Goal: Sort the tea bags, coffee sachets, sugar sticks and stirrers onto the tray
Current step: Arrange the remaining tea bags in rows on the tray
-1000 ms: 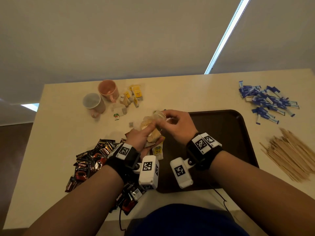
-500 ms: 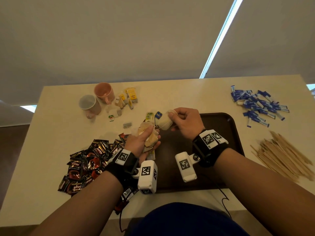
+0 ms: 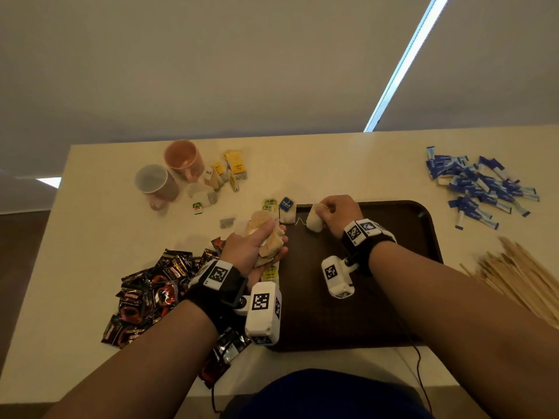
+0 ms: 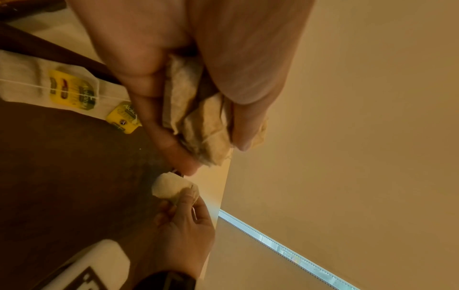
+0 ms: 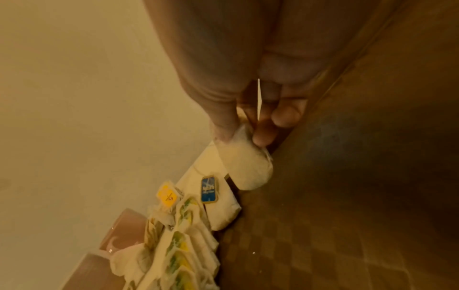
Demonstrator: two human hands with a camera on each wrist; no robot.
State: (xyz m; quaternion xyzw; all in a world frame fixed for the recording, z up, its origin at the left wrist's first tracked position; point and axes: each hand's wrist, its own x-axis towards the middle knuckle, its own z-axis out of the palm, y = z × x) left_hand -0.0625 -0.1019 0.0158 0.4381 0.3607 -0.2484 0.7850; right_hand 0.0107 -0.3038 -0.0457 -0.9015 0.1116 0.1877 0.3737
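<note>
My left hand grips a bunch of tea bags just left of the dark brown tray. My right hand pinches a single white tea bag over the tray's far left corner. A tea bag with a blue tag lies at that corner, with green-tagged ones beside it. Coffee sachets are piled at the left, blue sugar sticks at the far right, wooden stirrers at the right.
Two mugs, one grey and one pink, stand at the far left with more yellow-tagged tea bags next to them. A cable runs from the tray's near edge off the table.
My right hand has pulled one tea bag away from the bunch in my left hand and carried it right, over the tray's corner. The left hand has stayed with its bunch.
</note>
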